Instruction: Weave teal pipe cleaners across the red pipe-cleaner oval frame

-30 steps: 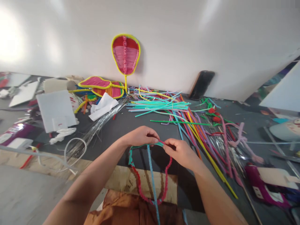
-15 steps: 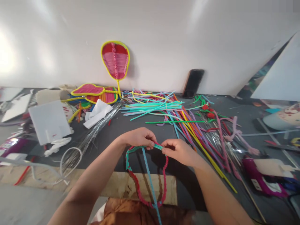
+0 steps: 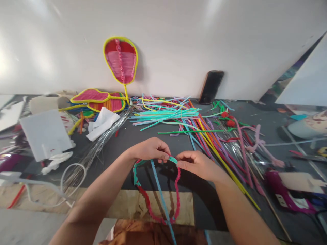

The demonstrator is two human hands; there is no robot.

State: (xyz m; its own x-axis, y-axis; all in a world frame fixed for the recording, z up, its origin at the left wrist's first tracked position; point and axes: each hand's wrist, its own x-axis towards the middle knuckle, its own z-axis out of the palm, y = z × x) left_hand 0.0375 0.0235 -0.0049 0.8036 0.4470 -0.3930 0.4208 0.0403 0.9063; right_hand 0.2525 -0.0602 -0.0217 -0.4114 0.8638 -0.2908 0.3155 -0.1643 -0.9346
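Note:
A loop of pipe cleaners (image 3: 177, 190), mostly red-pink with teal wrapped along its top and left side, hangs from both hands. Pinching its top edge from the left is my left hand (image 3: 153, 149), fingers closed. My right hand (image 3: 195, 164) grips the upper right of the loop between thumb and fingers. A short teal stretch shows between the two hands. One light blue pipe cleaner (image 3: 160, 190) runs down through the loop from top to bottom and past its lower edge. The parts under the fingertips are hidden.
Behind the hands lies a pile of teal pipe cleaners (image 3: 166, 115). A phone (image 3: 211, 87) leans on the white wall, as does a yellow-rimmed pink fan shape (image 3: 121, 61). Wire strands (image 3: 98, 146) and white paper (image 3: 102, 123) lie left; a purple glue gun (image 3: 279, 192) sits right.
The view has shifted slightly, so the background sits a little differently. Both hands keep their hold on the loop, which has barely moved.

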